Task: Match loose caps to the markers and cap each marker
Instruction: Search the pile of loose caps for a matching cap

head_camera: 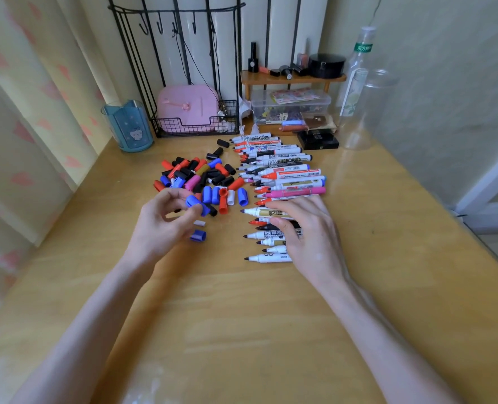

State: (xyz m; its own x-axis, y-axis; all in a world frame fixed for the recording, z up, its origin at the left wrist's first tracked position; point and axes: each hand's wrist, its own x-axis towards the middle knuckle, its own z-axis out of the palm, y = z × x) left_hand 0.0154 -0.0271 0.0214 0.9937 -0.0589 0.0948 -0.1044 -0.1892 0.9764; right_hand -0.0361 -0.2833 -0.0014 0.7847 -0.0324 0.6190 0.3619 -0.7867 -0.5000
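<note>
A blue cap (193, 200) is sitting pinched in the left hand (160, 225), thumb against curled fingers, beside the cap pile (209, 176); the right hand (303, 228) is lying straight-fingered on the uncapped markers (288, 162), likely risking rolling them apart or smearing ink from bare tips

Single cam, head-worn, wide-angle. Looks fwd + down over yellowish wooden tabletop (242, 316) from person's side. Forearms enter from bottom corners. Left hand (166, 225), pinching blue plastic cap (193, 200), and right hand (309, 237) mid-frame, close to lens. Pile of loose red, blue, black plastic caps (201, 176) just L of centre, row of uncapped white-barrelled markers (282, 176) just R. Black wire rack (183, 68) + wall at top, far. Edges bowed by lens.
</note>
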